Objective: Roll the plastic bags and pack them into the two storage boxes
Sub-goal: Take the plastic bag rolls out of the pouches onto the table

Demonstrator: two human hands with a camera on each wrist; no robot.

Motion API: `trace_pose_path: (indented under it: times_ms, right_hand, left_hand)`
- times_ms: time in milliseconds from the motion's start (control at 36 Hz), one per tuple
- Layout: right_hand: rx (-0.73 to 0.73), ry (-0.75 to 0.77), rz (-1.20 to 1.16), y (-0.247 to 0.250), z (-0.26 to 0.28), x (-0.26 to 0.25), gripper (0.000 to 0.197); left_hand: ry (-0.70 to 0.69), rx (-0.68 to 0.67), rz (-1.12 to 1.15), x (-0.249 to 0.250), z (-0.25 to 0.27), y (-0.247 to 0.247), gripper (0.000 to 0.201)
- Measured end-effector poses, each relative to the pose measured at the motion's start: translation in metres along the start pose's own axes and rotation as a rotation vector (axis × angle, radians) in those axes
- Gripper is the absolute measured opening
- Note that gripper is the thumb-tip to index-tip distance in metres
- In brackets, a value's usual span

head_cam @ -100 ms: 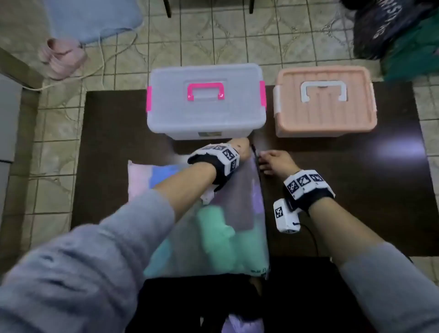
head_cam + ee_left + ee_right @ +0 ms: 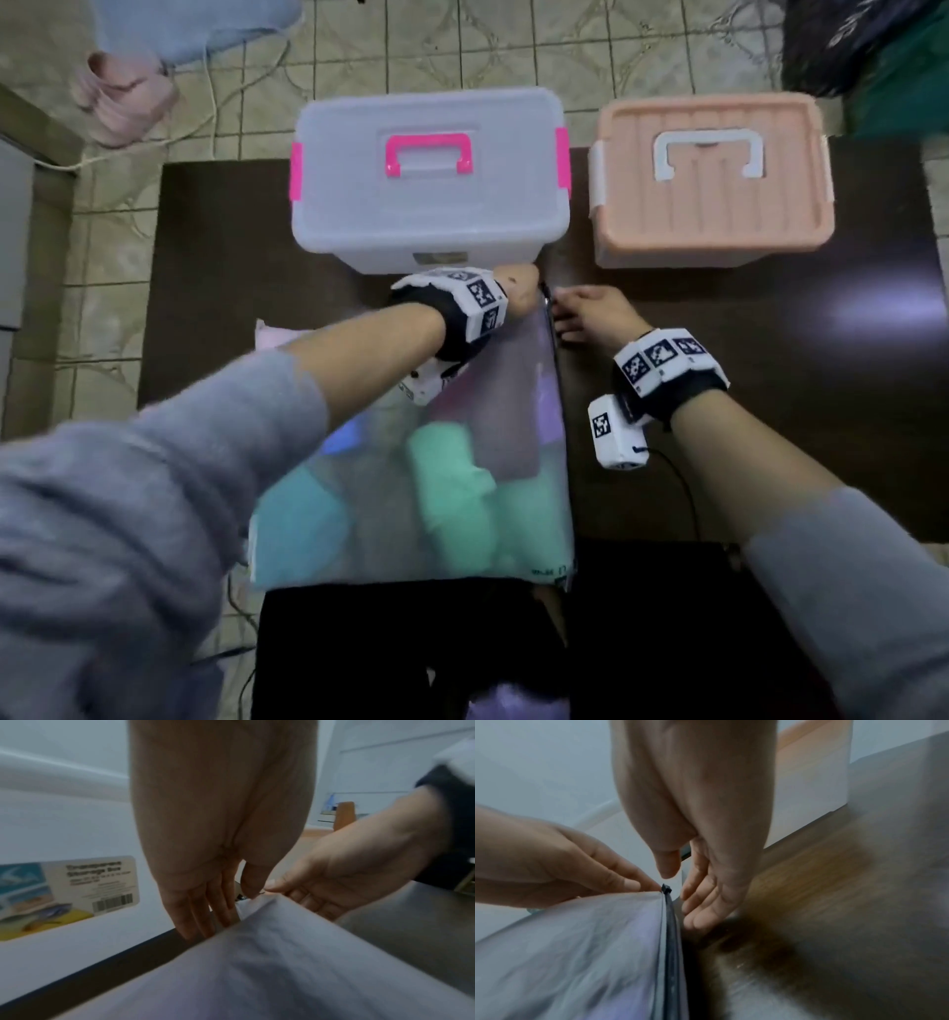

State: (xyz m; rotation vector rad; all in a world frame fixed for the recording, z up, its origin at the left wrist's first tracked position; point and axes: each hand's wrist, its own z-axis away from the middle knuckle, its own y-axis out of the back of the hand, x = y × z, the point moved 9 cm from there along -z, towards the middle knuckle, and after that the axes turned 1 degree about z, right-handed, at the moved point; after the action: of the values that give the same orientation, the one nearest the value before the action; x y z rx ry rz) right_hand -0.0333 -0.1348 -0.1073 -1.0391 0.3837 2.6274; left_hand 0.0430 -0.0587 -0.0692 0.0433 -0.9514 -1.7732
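Early stage, by the look: zip pouch (image 2: 411,488) of plastic bags on near surface (image 2: 770,411), zipper closed. Left hand (image 2: 518,293) fingers pinching far corner; right hand (image 2: 590,313) fingers relaxed, apart, beside slider (image 2: 666,888). Clear box (image 2: 431,205), pink box (image 2: 708,205) lidded at far side; rolling, packing not yet done.

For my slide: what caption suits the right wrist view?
Left hand pinches zip bag corner; right hand open beside it.
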Motion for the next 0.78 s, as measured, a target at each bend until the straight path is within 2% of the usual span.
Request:
trace_pose_path:
  times_ms: [83,250,361,444,528,639,778]
  right_hand:
    - [-0.066,0.048,-0.054,-0.001,-0.009,0.001,0.022]
    - [-0.149,0.138,-0.063,-0.005,-0.023,-0.002,0.02]
    - [-0.202,0.17,-0.052,-0.009,-0.03,-0.003,0.018]
    - [-0.258,0.174,-0.065,-0.01,-0.034,-0.002,0.013]
    - [-0.296,0.19,-0.056,-0.011,-0.035,-0.003,0.011]
    - [-0.313,0.228,-0.03,-0.011,-0.036,-0.006,0.004]
    - [-0.294,0.244,-0.025,-0.012,-0.035,-0.009,0.006]
  left_hand:
    - [-0.045,0.012,-0.041,0.006,-0.005,0.0,0.033]
    - [-0.018,0.049,-0.099,0.003,-0.014,0.001,0.034]
    - [0.021,0.056,-0.053,-0.004,-0.024,0.0,0.025]
    - [0.069,0.082,0.002,-0.014,-0.031,0.004,0.027]
    - [0.094,0.135,0.043,-0.016,-0.032,0.004,0.016]
    - [0.079,0.191,0.057,-0.017,-0.033,0.006,0.022]
    - [0.085,0.231,0.061,-0.018,-0.03,0.01,0.023]
